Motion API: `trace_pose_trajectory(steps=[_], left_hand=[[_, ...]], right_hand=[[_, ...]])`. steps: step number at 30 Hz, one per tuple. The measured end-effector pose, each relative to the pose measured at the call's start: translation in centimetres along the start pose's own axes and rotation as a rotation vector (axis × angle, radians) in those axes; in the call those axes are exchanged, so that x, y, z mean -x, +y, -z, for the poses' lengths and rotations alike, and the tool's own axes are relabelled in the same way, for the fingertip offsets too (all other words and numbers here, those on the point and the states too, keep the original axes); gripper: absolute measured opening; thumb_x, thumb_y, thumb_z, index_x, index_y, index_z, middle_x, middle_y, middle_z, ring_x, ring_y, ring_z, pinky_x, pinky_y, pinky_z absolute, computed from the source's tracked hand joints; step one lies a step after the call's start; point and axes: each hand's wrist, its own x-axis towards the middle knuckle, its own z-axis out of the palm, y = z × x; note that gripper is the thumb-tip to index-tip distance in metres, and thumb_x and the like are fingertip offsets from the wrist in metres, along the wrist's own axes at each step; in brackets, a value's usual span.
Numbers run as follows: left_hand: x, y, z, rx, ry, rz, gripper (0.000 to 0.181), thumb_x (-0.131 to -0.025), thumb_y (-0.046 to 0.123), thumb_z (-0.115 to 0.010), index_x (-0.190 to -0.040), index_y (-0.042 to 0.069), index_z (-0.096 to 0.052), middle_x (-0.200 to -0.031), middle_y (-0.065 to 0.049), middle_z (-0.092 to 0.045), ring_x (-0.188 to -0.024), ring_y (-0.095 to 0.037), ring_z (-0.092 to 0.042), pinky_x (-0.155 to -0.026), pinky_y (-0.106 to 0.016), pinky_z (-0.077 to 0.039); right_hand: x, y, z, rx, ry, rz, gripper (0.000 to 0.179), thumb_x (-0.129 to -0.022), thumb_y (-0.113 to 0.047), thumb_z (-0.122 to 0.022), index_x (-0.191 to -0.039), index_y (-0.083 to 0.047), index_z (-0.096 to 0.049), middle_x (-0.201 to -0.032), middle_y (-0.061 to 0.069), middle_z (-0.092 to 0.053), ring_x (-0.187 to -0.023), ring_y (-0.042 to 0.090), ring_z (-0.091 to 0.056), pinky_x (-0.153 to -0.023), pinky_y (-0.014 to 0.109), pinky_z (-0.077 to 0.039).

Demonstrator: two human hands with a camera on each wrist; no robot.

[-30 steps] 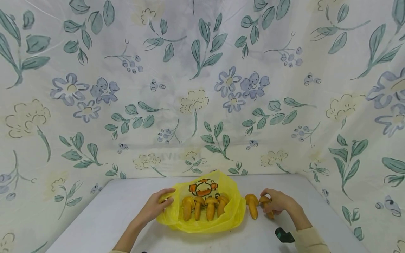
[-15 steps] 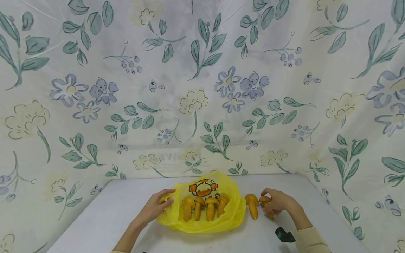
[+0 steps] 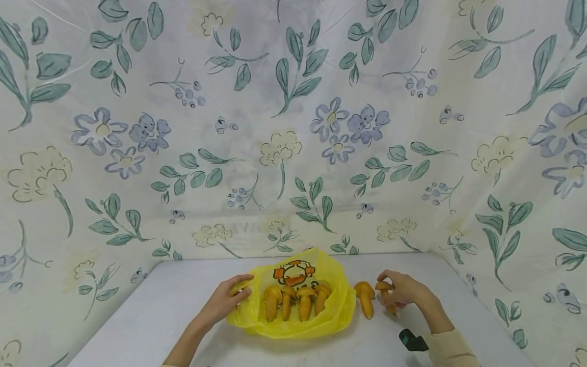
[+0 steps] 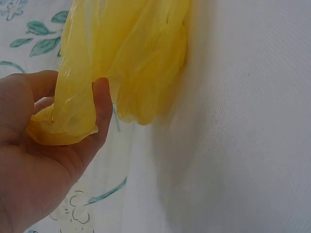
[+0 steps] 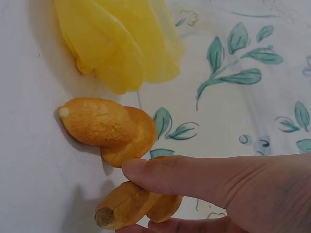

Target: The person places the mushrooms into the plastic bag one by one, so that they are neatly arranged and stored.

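Note:
My left hand [image 3: 223, 302] grips the edge of a yellow plastic bag [image 3: 337, 278] at its left side; in the left wrist view a fold of the film lies between thumb and fingers. Several orange-brown mushrooms [image 3: 304, 306] lie side by side in the open bag, caps away from me. To the right, my right hand [image 3: 407, 289] pinches a mushroom [image 5: 127, 206] by its stem, between thumb and fingers. Its brown stem end shows in the right wrist view; part of the cap is hidden. Between that hand and the bag, another mushroom [image 5: 99, 121] lies on the table.
The white table [image 3: 151, 306] reaches back to a hanging floral cloth [image 3: 293, 193]. A dark green and black object [image 3: 412, 340] shows beside my right sleeve [image 3: 451, 349].
My right hand has risen slightly with the mushroom it pinches. The left hand, the bag and the other mushrooms stay in place.

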Motion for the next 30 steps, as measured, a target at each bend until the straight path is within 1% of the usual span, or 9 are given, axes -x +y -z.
trace_pose_trajectory(steps=[9, 13, 18, 23, 30], left_hand=[[0.0, 0.0, 0.0, -0.009, 0.009, -0.009, 0.036, -0.096, 0.020, -0.063, -0.131, 0.012, -0.061, -0.142, -0.017, -0.055, -0.131, -0.036, -0.050, -0.104, -0.052, -0.047], [0.0, 0.0, 0.0, -0.006, 0.010, -0.008, 0.036, -0.096, 0.020, -0.062, -0.131, 0.013, -0.061, -0.143, -0.017, -0.054, -0.131, -0.036, -0.050, -0.102, -0.050, -0.049], [0.0, 0.0, 0.0, -0.006, 0.009, -0.014, 0.036, -0.096, 0.019, -0.062, -0.131, 0.012, -0.061, -0.143, -0.018, -0.054, -0.133, -0.037, -0.048, -0.106, -0.053, -0.045], [0.0, 0.1, 0.0, 0.004, 0.001, -0.008, 0.036, -0.097, 0.018, -0.062, -0.132, 0.012, -0.061, -0.143, -0.017, -0.054, -0.135, -0.038, -0.047, -0.110, -0.056, -0.040], [0.1, 0.2, -0.1, 0.003, 0.001, -0.007, 0.036, -0.096, 0.018, -0.062, -0.132, 0.011, -0.061, -0.143, -0.018, -0.054, -0.135, -0.039, -0.046, -0.110, -0.058, -0.038]], right_hand=[[0.2, -0.4, 0.4, 0.005, 0.018, 0.024, 0.053, -0.078, -0.009, -0.081, -0.124, -0.008, -0.056, -0.100, 0.009, -0.065, -0.070, 0.019, -0.056, -0.066, 0.031, -0.058], [0.4, -0.7, 0.6, -0.001, 0.019, 0.037, 0.052, -0.078, -0.009, -0.080, -0.124, -0.008, -0.056, -0.102, 0.009, -0.065, -0.070, 0.019, -0.056, -0.066, 0.032, -0.058], [0.4, -1.0, 0.8, 0.003, 0.022, 0.046, 0.051, -0.079, -0.009, -0.080, -0.124, -0.008, -0.056, -0.105, 0.010, -0.065, -0.071, 0.019, -0.056, -0.066, 0.032, -0.058], [0.5, -1.2, 1.0, 0.009, 0.022, 0.051, 0.052, -0.079, -0.010, -0.080, -0.124, -0.008, -0.055, -0.107, 0.011, -0.065, -0.071, 0.018, -0.057, -0.066, 0.032, -0.058], [0.7, -1.5, 1.2, -0.002, 0.023, 0.066, 0.054, -0.078, -0.011, -0.082, -0.124, -0.008, -0.056, -0.112, 0.012, -0.065, -0.073, 0.019, -0.057, -0.066, 0.033, -0.058]])
